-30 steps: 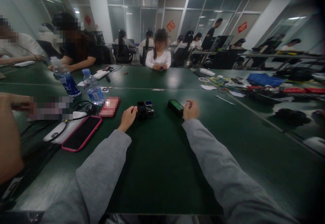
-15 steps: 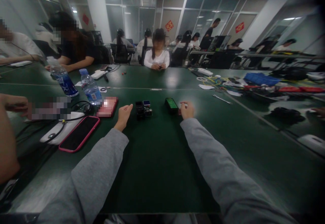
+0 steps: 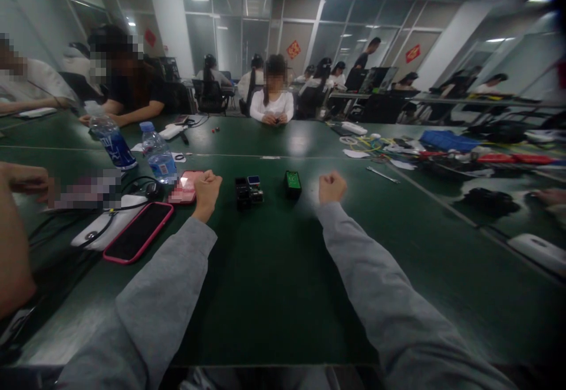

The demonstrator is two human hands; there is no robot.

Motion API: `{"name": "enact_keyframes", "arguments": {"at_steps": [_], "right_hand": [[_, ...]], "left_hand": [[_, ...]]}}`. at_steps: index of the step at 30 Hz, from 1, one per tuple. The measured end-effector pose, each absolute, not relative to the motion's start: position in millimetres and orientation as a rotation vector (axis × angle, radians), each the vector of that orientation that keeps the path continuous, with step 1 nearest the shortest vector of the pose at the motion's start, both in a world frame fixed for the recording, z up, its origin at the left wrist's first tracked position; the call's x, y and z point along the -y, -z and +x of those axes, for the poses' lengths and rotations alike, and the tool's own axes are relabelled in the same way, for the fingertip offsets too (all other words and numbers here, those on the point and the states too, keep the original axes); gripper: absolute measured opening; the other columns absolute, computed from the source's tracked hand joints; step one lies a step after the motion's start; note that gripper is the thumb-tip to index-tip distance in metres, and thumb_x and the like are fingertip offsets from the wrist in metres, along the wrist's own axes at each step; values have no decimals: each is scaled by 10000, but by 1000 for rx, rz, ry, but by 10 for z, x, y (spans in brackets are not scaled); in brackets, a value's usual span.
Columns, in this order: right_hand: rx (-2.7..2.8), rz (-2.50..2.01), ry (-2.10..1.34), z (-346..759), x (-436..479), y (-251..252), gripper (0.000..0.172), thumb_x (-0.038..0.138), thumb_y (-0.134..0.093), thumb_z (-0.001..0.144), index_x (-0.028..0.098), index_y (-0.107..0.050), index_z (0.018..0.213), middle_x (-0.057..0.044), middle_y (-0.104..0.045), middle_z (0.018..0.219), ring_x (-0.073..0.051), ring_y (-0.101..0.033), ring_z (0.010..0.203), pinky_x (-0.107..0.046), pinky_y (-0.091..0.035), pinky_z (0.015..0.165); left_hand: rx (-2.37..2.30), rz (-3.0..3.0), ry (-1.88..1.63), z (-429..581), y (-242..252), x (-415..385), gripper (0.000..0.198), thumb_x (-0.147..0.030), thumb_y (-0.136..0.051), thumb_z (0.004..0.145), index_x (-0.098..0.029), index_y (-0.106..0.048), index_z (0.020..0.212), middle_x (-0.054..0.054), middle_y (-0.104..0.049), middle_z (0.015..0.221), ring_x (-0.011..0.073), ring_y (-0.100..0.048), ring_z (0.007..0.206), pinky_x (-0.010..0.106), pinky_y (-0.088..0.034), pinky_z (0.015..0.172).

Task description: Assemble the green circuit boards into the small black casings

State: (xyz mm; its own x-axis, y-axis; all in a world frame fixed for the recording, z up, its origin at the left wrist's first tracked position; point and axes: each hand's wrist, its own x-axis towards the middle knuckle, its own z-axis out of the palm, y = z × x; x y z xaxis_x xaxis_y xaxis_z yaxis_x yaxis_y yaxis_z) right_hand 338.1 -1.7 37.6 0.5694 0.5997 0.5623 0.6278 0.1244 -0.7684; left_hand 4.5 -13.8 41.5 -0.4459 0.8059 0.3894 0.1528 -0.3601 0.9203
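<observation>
A single view, worn on the person's head, faces forward and tilts down across the green bench [image 3: 274, 272]. The grey sleeves [image 3: 168, 296] enter from the lower edge, close to the lens. The left grip [image 3: 207, 185] and right grip [image 3: 331, 187] sit mid-frame at arm's length. The far room fills the upper half.

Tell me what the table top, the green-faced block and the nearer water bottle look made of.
Table top: dark green, smooth and semi-glossy, likely laminate or painted board; it mirrors the ceiling lights.
Green-faced block: black casing, probably plastic, too small to be sure.
Nearer water bottle: clear thin plastic, blue cap; light passes through.
</observation>
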Motion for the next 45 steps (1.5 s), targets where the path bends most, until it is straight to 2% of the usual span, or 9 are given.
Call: {"name": "enact_keyframes", "arguments": {"at_steps": [3, 6, 8, 11, 14, 29, 45], "right_hand": [[1219, -1291, 62, 3099, 203, -751, 392, 232, -505, 794, 230, -197, 551, 58, -235, 534, -91, -260, 534, -243, -272, 547], [1354, -1092, -23, 2756, 352, -796, 422, 328, -519, 837, 226, -215, 562, 59, -240, 551, -90, -263, 542, -241, -275, 558], [1450, -1099, -214, 2580, 376, -590, 437, 355, -537, 826, 221, -224, 552, 63, -237, 541, -87, -262, 538, -242, -265, 557], [1535, -1209, -512, 2470, 300, -143, 440, 350, -572, 769, 220, -230, 525, 69, -242, 515, -83, -266, 526, -239, -247, 542], [1527, -1239, -576, 2499, 179, 156, 400, 330, -570, 725, 224, -238, 530, 73, -252, 514, -83, -268, 522, -233, -250, 532], [1619, -1226, -640, 2552, 108, 244, 376, 386, -566, 730, 223, -266, 570, 72, -291, 545, -95, -299, 543, -245, -291, 569], [1661, -1263, -623, 2518, 183, 208, 363, 361, -550, 760, 219, -269, 579, 71, -297, 546, -96, -300, 543, -249, -278, 568]], "left_hand": [[-1385, 1346, -1986, 9, -719, 153, 409, -65, -583, 662, -198, -216, 540, -82, -228, 529, 54, -225, 499, 210, -178, 474], [-1422, 1473, -1985, -23, -737, 141, 453, -136, -608, 713, -200, -198, 533, -75, -218, 526, 66, -227, 511, 232, -207, 504], [-1524, 1578, -1798, -40, -546, 132, 434, -178, -595, 748, -202, -219, 533, -72, -219, 526, 75, -224, 509, 256, -188, 511], [-1569, 1890, -1258, -64, -164, 119, 393, -187, -577, 755, -190, -276, 501, -67, -239, 505, 83, -249, 518, 273, -179, 536], [-1592, 1981, -1130, -89, 47, 93, 368, -225, -538, 797, -187, -306, 514, -63, -258, 521, 90, -273, 538, 273, -186, 556], [-1606, 1918, -1036, -109, 3, 84, 340, -249, -525, 795, -197, -297, 548, -61, -296, 538, 96, -310, 554, 258, -204, 556], [-1596, 1952, -1031, -108, 110, -14, 327, -273, -507, 801, -193, -313, 550, -60, -305, 541, 93, -315, 550, 260, -212, 553]]}}
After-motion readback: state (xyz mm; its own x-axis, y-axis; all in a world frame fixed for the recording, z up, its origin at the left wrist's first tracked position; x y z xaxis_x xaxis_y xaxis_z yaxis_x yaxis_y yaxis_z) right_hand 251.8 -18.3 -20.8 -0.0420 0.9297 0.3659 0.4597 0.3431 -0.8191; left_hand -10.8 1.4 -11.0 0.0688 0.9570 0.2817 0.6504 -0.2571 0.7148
